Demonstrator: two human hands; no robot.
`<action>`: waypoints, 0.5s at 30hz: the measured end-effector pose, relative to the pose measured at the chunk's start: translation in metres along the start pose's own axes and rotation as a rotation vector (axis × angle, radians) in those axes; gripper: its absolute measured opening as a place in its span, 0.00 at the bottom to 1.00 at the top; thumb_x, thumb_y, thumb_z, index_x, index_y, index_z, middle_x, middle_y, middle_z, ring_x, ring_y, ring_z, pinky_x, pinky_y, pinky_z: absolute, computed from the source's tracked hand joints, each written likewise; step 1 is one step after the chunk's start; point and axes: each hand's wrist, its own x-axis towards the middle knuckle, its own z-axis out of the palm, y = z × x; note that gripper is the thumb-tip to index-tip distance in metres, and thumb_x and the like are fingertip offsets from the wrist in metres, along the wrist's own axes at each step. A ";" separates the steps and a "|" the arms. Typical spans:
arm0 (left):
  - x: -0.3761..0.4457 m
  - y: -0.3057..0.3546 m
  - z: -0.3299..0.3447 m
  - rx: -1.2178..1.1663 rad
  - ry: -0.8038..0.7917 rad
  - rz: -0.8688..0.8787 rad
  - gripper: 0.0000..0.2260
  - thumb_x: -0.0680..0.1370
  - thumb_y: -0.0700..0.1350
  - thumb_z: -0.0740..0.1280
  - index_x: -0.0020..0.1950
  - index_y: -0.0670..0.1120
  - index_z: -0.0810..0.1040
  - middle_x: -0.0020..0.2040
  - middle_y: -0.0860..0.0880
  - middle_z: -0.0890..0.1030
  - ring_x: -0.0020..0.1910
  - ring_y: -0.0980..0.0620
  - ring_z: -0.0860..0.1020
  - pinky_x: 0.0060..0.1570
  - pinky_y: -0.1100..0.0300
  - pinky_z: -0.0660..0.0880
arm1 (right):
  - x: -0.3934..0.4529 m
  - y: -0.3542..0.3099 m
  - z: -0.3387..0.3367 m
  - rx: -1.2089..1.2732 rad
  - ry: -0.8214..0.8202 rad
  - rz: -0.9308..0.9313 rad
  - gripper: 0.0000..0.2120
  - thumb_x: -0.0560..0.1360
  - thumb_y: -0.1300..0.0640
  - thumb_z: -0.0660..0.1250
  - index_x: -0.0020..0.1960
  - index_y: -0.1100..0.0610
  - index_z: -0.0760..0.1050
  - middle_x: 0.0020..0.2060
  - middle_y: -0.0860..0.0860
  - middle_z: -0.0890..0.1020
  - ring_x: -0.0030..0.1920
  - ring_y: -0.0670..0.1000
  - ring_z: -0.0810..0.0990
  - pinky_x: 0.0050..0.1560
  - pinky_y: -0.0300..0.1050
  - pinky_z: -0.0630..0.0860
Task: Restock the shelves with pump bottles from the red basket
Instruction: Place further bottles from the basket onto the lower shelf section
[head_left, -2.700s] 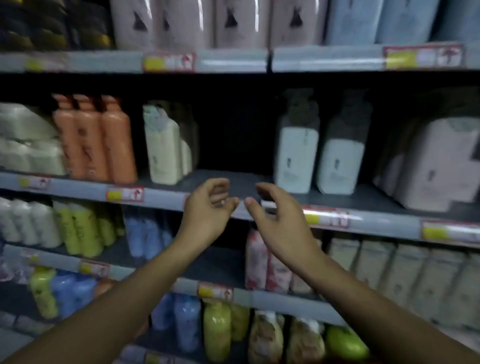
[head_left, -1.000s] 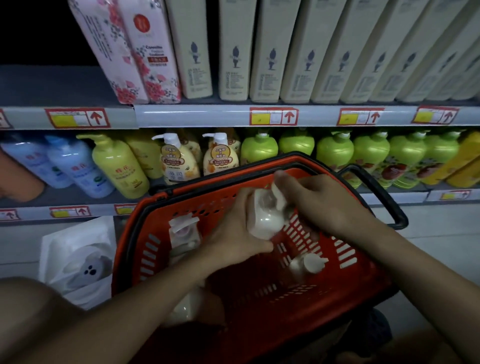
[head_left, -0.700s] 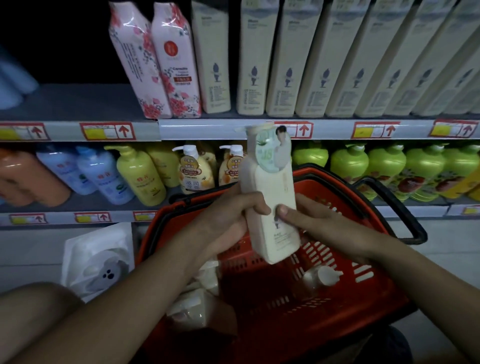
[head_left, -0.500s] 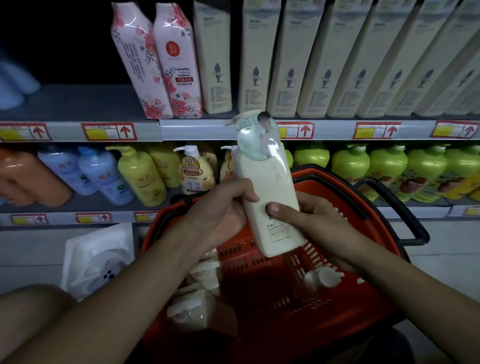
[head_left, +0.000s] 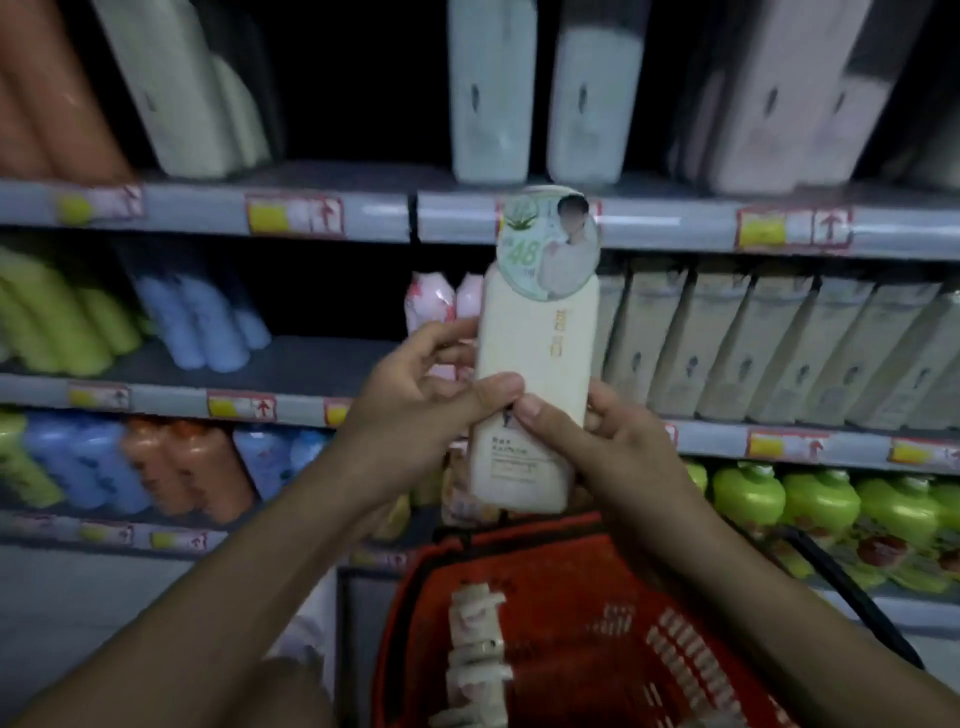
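Cream pump bottle (head_left: 535, 364), gripped between both hands

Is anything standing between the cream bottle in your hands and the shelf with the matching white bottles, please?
Nothing visible does. Both hands, left and right, hold the bottle upright above the basket, in open air. The shelf has two white bottles at its front, with dark gaps beside them.
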 end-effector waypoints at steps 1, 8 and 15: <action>-0.001 0.016 -0.010 0.005 0.035 0.041 0.26 0.66 0.46 0.78 0.64 0.49 0.77 0.57 0.46 0.83 0.48 0.52 0.85 0.47 0.54 0.82 | 0.006 -0.014 0.015 -0.006 -0.027 -0.017 0.24 0.66 0.53 0.74 0.61 0.60 0.80 0.50 0.55 0.88 0.53 0.54 0.87 0.52 0.48 0.84; 0.015 0.091 -0.095 0.110 0.177 0.243 0.23 0.75 0.38 0.73 0.68 0.47 0.75 0.59 0.50 0.83 0.53 0.53 0.84 0.48 0.64 0.81 | 0.051 -0.085 0.108 -0.224 -0.108 -0.220 0.20 0.67 0.51 0.79 0.58 0.50 0.82 0.51 0.45 0.88 0.53 0.46 0.86 0.55 0.49 0.84; 0.074 0.121 -0.134 0.079 0.283 0.315 0.21 0.78 0.35 0.69 0.69 0.50 0.74 0.55 0.51 0.84 0.52 0.57 0.84 0.49 0.67 0.79 | 0.124 -0.116 0.167 -0.315 -0.036 -0.352 0.21 0.68 0.55 0.80 0.59 0.53 0.81 0.50 0.47 0.87 0.50 0.44 0.86 0.50 0.39 0.83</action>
